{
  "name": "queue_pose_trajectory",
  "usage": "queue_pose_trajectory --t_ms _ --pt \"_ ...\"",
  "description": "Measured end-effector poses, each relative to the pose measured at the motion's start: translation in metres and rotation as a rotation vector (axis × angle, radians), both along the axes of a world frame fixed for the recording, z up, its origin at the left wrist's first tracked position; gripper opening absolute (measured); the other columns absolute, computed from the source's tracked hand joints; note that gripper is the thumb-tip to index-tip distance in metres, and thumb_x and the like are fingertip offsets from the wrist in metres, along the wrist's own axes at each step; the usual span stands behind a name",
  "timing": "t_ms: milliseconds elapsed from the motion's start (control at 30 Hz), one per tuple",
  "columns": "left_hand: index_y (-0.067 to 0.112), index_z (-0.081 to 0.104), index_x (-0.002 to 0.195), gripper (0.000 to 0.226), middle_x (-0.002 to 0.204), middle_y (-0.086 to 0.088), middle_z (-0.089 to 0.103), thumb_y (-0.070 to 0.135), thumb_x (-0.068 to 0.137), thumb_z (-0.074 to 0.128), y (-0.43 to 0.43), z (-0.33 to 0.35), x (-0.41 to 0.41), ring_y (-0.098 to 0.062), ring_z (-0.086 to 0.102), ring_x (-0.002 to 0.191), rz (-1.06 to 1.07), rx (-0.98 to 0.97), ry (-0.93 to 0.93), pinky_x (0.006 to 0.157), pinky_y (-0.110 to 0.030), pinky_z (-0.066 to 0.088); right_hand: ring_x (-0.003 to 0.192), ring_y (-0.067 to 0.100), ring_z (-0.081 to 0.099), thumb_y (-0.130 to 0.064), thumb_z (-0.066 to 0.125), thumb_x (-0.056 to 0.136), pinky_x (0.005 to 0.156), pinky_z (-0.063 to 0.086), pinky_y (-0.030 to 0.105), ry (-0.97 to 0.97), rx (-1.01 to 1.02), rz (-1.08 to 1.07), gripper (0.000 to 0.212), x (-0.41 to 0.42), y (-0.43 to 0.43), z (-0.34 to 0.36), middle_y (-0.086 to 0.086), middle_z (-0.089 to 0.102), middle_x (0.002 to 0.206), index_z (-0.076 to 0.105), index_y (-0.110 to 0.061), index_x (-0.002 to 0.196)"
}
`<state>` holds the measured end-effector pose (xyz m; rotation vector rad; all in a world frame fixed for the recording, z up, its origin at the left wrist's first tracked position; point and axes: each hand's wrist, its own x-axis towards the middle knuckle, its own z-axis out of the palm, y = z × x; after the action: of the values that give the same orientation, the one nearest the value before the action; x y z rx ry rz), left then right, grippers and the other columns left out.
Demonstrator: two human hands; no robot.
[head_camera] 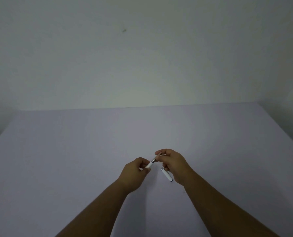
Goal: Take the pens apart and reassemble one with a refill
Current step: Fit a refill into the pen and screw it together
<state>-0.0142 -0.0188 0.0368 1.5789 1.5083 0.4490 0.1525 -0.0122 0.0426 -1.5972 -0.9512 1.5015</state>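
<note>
My left hand (pixel 135 171) is closed around a white pen barrel (pixel 148 165), whose silver metal front section (pixel 154 159) points up and right. My right hand (pixel 174 164) pinches the far end of that silver section with thumb and forefinger, where a thin pale tip shows. Its lower fingers also hold a white pen cap (pixel 166 175) with a silver end, which hangs down and right below the palm. Both hands hover just above the table. Most of the barrel is hidden inside my left fist.
A pale lilac table (pixel 74 159) fills the lower half of the view, its far edge against a plain white wall (pixel 142 57). No other pens or parts are in sight on the table.
</note>
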Motion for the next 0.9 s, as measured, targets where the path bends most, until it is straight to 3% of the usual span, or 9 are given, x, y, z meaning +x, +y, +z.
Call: queue_pose_trajectory --t_ms 367,500,600,700,800,900 --pt "0.025 0.062 0.087 0.005 0.071 0.011 0.056 0.021 0.089 0.059 0.002 0.016 -0.006 -0.005 0.047 0.060 -0.013 0.039 -0.013 0.054 -0.015 0.035 0.056 0.010 0.048 -0.010 0.068 0.078 0.052 0.042 0.021 -0.085 -0.047 0.197 0.007 0.012 0.006 0.011 0.009 0.069 0.077 0.072 -0.015 0.074" --pt "0.024 0.062 0.087 0.004 0.071 0.009 0.056 0.022 0.089 0.059 0.001 0.018 -0.007 -0.005 0.047 0.061 -0.049 0.079 0.008 0.055 -0.015 0.035 0.053 0.010 0.047 -0.031 0.068 0.083 0.050 0.040 0.020 -0.187 -0.079 0.210 0.021 0.010 0.005 0.014 0.001 0.065 0.063 0.068 -0.014 0.070" --pt "0.024 0.061 0.087 0.005 0.071 0.010 0.056 0.022 0.090 0.058 0.000 0.020 -0.006 -0.005 0.046 0.060 -0.065 0.109 0.017 0.054 -0.013 0.035 0.054 0.010 0.048 -0.041 0.065 0.083 0.051 0.040 0.021 -0.252 -0.093 0.204 0.028 0.006 0.005 0.017 -0.001 0.063 0.065 0.065 -0.015 0.072" --pt "0.024 0.061 0.087 0.005 0.070 0.010 0.055 0.021 0.090 0.058 0.000 0.020 -0.009 -0.005 0.046 0.059 -0.046 0.108 0.010 0.053 -0.012 0.035 0.059 0.011 0.049 -0.030 0.067 0.082 0.055 0.043 0.022 -0.197 -0.033 0.209 0.012 0.005 0.005 0.022 -0.002 0.068 0.075 0.068 -0.018 0.082" --pt "0.026 0.060 0.085 0.007 0.068 0.012 0.055 0.020 0.090 0.058 0.003 0.022 -0.012 -0.004 0.046 0.057 -0.029 0.119 0.020 0.050 -0.009 0.034 0.057 0.010 0.049 -0.010 0.067 0.078 0.054 0.043 0.020 -0.155 0.001 0.241 0.008 0.004 0.005 0.026 -0.003 0.066 0.067 0.072 -0.015 0.077" --pt "0.026 0.060 0.084 0.010 0.067 0.012 0.054 0.019 0.090 0.058 0.002 0.023 -0.011 -0.004 0.045 0.057 -0.051 0.132 0.023 0.046 -0.005 0.035 0.052 0.008 0.050 -0.023 0.068 0.082 0.050 0.041 0.019 -0.255 -0.023 0.240 0.016 0.002 0.005 0.030 -0.006 0.065 0.058 0.069 -0.017 0.067"
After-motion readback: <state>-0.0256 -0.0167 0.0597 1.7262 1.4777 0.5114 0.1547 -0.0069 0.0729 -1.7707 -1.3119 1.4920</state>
